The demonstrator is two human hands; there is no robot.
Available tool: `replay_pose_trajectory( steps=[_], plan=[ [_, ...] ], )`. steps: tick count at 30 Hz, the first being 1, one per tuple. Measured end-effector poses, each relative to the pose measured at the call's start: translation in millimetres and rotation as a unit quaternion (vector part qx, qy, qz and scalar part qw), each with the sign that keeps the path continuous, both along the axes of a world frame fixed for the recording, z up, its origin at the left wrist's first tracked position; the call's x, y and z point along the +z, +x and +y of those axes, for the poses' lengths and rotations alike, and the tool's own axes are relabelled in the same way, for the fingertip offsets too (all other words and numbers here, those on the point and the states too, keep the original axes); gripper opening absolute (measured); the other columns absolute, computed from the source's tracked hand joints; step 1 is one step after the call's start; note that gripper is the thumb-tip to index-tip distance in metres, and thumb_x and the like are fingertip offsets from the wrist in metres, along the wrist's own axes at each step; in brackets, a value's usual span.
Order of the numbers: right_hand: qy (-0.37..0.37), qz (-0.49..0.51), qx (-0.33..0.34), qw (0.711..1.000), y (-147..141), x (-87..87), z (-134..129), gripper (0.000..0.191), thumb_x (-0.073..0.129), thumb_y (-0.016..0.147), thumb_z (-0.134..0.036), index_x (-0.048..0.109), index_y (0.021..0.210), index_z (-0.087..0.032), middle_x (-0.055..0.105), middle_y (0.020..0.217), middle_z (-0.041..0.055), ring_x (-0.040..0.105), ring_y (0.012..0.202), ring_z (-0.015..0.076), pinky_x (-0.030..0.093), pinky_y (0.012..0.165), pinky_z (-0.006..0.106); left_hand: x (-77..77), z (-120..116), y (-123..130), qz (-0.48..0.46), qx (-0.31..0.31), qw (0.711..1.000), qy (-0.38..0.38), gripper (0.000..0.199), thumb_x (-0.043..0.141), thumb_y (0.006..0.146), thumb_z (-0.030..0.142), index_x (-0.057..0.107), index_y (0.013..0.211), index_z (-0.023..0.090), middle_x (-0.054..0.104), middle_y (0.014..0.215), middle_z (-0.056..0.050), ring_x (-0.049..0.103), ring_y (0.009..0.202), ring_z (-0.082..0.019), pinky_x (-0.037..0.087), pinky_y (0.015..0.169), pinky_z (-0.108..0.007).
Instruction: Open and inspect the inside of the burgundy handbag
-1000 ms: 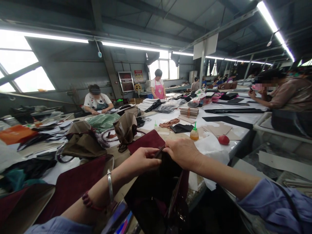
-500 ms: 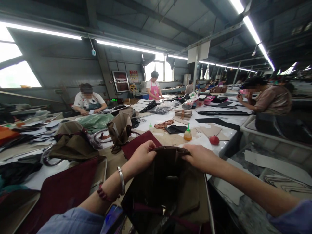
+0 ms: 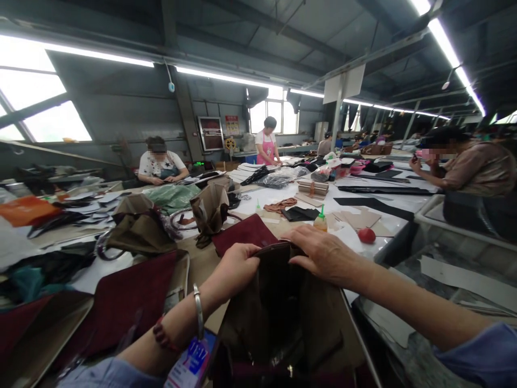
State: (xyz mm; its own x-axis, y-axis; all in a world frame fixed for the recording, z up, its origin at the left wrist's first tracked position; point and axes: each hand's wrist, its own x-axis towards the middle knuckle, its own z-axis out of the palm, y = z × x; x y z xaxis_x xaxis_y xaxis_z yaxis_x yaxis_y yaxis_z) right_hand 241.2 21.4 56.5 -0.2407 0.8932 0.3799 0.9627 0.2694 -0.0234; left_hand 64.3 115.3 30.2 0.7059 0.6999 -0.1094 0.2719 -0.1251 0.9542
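A handbag point(image 3: 323, 323) with a dark brown lining stands in front of me, its mouth facing up toward me. My left hand point(image 3: 238, 267) pinches the far rim of the bag on its left side. On the right part of that rim, my right hand point(image 3: 319, 253) has its fingers over the edge and its thumb inside. Deep shadow hides the bottom of the bag. Just beyond the rim lies a maroon panel point(image 3: 246, 233). A lit phone point(image 3: 191, 358) shows under my left forearm.
Other part-made bags point(image 3: 139, 229) and a maroon piece point(image 3: 129, 296) lie to the left. A glue bottle point(image 3: 320, 220) and a red ball-like object point(image 3: 367, 235) sit beyond my right hand. A crate point(image 3: 476, 231) stands at right. Several co-workers are around the tables.
My right hand has shifted left along the rim toward my left hand, its fingers now over the edge. The view has turned slightly left. The phone screen shows more.
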Motion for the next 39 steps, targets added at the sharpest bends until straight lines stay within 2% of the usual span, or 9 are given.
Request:
replay_pose_trajectory(
  steps=[2,4,11,20,25,31,34,36,39],
  plan=[
    [0.024,-0.040,0.047,0.998,-6.5,3.0,2.3,0.031,0.060,0.073,-0.020,0.052,0.103,-0.019,0.051,0.099,0.0065,0.045,0.096,0.0194,0.037,0.084,0.031,0.5,-0.6,0.3,-0.005,0.000,1.000,-0.014,0.030,0.048,0.060,0.018,0.065,0.084,0.013,0.064,0.060,-0.001,0.055,0.051,-0.013,0.041,0.048,-0.021],
    [0.024,-0.058,0.052,0.997,-11.4,5.0,6.2,0.021,0.059,0.074,-0.021,0.055,0.095,-0.018,0.051,0.094,0.0057,0.045,0.091,0.0184,0.039,0.080,0.030,1.3,-1.5,-0.8,-0.012,0.000,1.000,-0.027,0.028,0.049,0.060,0.019,0.065,0.082,0.013,0.064,0.059,-0.001,0.055,0.050,-0.013,0.040,0.048,-0.021],
    [0.032,-0.079,0.022,0.996,-21.9,2.4,24.5,0.007,0.055,0.077,-0.024,0.056,0.081,-0.018,0.050,0.086,0.0042,0.045,0.082,0.0166,0.037,0.072,0.028,5.2,-4.1,-6.9,-0.020,0.010,0.998,-0.052,0.023,0.051,0.062,0.016,0.064,0.080,0.014,0.062,0.058,0.001,0.054,0.049,-0.011,0.040,0.050,-0.021],
    [0.034,-0.065,-0.042,0.996,-29.5,-0.2,31.1,0.011,0.052,0.079,-0.027,0.057,0.076,-0.018,0.051,0.080,0.0035,0.047,0.079,0.0166,0.035,0.063,0.025,12.8,-6.2,-4.2,-0.010,0.037,0.997,-0.066,0.021,0.050,0.060,0.011,0.063,0.075,0.013,0.061,0.057,0.002,0.052,0.049,-0.010,0.039,0.051,-0.021],
    [0.036,-0.058,-0.049,0.996,-30.2,-0.1,29.6,0.010,0.052,0.079,-0.026,0.056,0.075,-0.018,0.052,0.081,0.0035,0.047,0.079,0.0165,0.035,0.066,0.026,17.1,-7.3,-4.5,0.021,0.023,0.999,-0.028,0.018,0.048,0.059,0.012,0.059,0.072,0.013,0.058,0.057,0.002,0.050,0.051,-0.010,0.038,0.050,-0.021],
    [0.028,-0.068,-0.058,0.996,-31.7,0.7,30.4,0.012,0.052,0.079,-0.027,0.057,0.076,-0.017,0.052,0.082,0.0051,0.048,0.080,0.0175,0.036,0.066,0.026,7.8,-2.3,1.9,0.026,0.018,0.997,0.070,0.006,0.050,0.060,0.019,0.046,0.063,0.016,0.047,0.053,0.005,0.042,0.047,-0.008,0.028,0.043,-0.018],
    [0.032,-0.071,-0.055,0.995,-29.2,0.2,30.5,0.011,0.052,0.079,-0.026,0.057,0.076,-0.017,0.052,0.082,0.0052,0.047,0.081,0.0180,0.037,0.066,0.026,5.3,0.7,8.7,0.022,0.030,0.993,0.109,0.014,0.052,0.063,0.024,0.041,0.058,0.016,0.038,0.049,0.007,0.035,0.046,-0.006,0.024,0.042,-0.018],
    [0.042,-0.073,-0.046,0.995,-25.4,0.2,27.3,0.011,0.054,0.078,-0.027,0.056,0.077,-0.017,0.051,0.083,0.0052,0.046,0.082,0.0182,0.037,0.068,0.027,4.0,3.4,11.4,0.017,0.047,0.993,0.107,0.011,0.051,0.063,0.022,0.043,0.059,0.015,0.040,0.050,0.006,0.036,0.047,-0.007,0.026,0.043,-0.018],
    [0.056,-0.087,-0.033,0.994,-17.3,0.8,16.2,0.016,0.061,0.073,-0.028,0.055,0.081,-0.016,0.050,0.086,0.0058,0.044,0.083,0.0188,0.037,0.072,0.029,1.7,6.6,12.3,-0.009,0.074,0.994,0.079,0.007,0.051,0.062,0.015,0.050,0.069,0.014,0.051,0.059,0.003,0.046,0.054,-0.009,0.034,0.051,-0.019]
  ],
)
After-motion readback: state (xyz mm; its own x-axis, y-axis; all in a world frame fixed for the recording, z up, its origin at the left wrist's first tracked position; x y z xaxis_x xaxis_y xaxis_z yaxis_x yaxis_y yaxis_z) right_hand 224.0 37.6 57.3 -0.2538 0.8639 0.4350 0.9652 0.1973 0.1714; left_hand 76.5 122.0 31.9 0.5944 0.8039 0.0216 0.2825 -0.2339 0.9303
